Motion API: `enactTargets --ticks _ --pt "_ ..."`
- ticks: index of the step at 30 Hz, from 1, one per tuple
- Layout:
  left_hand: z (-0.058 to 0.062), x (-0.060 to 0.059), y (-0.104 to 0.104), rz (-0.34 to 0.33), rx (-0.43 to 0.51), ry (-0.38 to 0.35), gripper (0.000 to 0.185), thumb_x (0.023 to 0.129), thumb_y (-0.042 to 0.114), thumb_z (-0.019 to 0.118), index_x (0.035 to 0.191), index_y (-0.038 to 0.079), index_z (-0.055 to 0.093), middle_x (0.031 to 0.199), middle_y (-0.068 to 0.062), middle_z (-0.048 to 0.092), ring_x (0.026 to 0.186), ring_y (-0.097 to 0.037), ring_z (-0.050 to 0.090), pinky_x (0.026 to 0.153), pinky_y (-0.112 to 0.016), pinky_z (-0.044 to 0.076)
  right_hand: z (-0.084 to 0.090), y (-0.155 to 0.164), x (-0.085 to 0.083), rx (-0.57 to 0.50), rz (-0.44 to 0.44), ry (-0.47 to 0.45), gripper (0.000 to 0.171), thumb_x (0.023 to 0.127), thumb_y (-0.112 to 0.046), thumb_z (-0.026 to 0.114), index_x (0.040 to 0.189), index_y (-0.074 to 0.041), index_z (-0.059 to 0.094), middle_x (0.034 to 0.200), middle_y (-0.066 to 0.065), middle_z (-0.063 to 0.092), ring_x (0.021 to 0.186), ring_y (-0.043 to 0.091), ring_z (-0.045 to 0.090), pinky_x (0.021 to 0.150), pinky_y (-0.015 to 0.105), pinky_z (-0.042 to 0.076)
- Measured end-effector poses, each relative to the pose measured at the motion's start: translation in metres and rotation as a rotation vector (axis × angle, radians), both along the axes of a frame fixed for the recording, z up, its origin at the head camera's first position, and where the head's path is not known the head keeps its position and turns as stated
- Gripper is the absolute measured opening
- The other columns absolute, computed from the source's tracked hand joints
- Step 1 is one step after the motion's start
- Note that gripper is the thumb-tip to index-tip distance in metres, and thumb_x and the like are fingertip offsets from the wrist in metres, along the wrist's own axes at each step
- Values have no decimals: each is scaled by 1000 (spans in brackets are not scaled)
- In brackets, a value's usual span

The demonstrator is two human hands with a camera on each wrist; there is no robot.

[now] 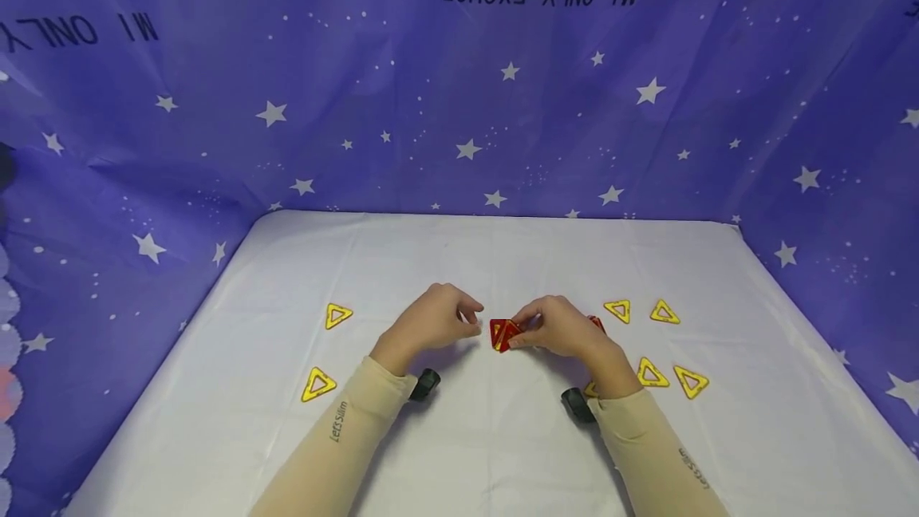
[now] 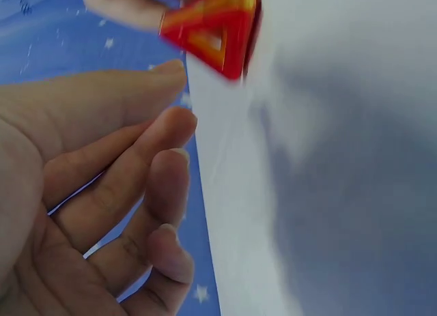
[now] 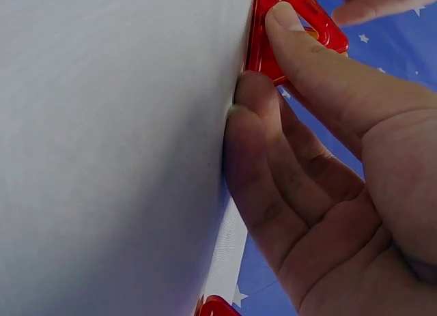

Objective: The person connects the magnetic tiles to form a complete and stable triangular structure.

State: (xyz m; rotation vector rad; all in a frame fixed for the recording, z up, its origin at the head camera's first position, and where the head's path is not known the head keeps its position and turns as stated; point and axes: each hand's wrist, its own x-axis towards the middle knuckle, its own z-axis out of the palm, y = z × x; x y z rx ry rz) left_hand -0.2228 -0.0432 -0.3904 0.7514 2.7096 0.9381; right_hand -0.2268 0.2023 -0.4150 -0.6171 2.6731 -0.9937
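A small cluster of red triangle tiles (image 1: 504,334) stands on the white table (image 1: 467,262) between my hands. My right hand (image 1: 527,333) pinches it, the thumb pressed on one red tile (image 3: 287,22) and the other fingers (image 3: 252,125) down on the cloth. My left hand (image 1: 470,319) hovers just left of the tiles with its fingers (image 2: 164,132) loosely curled, holding nothing. In the left wrist view the red tiles (image 2: 218,36) sit a short way beyond my fingertips.
Yellow triangle tiles lie flat around: two on the left (image 1: 337,314) (image 1: 317,385), several on the right (image 1: 618,309) (image 1: 664,312) (image 1: 652,373) (image 1: 692,380). Another red tile (image 1: 596,322) peeks out behind my right hand. A purple starred cloth (image 1: 459,102) walls the table.
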Motion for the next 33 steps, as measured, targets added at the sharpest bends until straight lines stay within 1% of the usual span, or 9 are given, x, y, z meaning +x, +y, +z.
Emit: enactTargets --ticks 4,7,10,13,16,21,25,29,33 --pt "1 -3 -26 56 -1 -10 31 85 14 80 115 6 76 92 4 72 84 -12 65 74 -30 52 0 -1 1 31 -30 -11 29 79 -22 88 104 -9 79 91 -4 71 74 13 57 65 31 49" --pt "2 -5 -50 92 6 -19 33 85 14 81 116 7 76 94 2 72 88 -15 65 77 -34 52 0 -1 1 41 -53 -1 29 81 -19 87 105 -7 78 92 -3 70 75 13 56 66 31 48" --pt "3 -6 -80 116 12 -25 37 84 15 81 120 6 74 99 -3 72 90 -18 66 79 -37 52 0 -2 1 55 -71 21 27 83 -16 85 106 -5 77 92 -1 69 75 14 57 66 31 48" --pt "4 -5 -114 168 8 -34 41 84 16 81 123 6 72 105 -7 72 93 -22 65 79 -39 51 0 -2 1 81 -94 35 27 85 -16 83 108 -4 76 92 1 67 77 15 57 67 31 48" --pt "5 -3 -147 224 15 -66 47 84 18 82 127 5 69 112 -12 70 96 -25 64 76 -39 52 0 -1 0 105 -122 39 29 87 -16 82 112 -3 75 94 2 67 80 15 59 70 33 49" --pt "3 1 -188 296 3 -118 58 80 23 87 132 5 66 121 -16 66 100 -27 62 77 -38 50 0 2 -2 143 -163 62 30 88 -17 80 115 -3 73 94 3 68 83 17 60 73 37 50" --pt "-4 3 -204 327 -40 -138 68 75 28 90 133 6 65 125 -18 63 105 -31 60 85 -46 47 0 4 -4 156 -191 60 32 89 -17 78 117 -2 72 95 4 67 85 20 59 75 39 50" --pt "-11 3 -210 339 -40 -166 70 74 30 91 134 6 65 127 -19 61 113 -35 58 92 -53 46 0 6 -4 149 -226 46 36 90 -18 78 122 -2 70 100 7 66 88 22 58 76 38 50" --pt "-16 2 -212 361 -33 -189 69 75 30 90 134 6 64 126 -18 61 113 -34 57 93 -52 45 0 7 -3 136 -248 42 39 91 -18 77 125 -1 68 103 9 65 88 22 58 76 38 50"
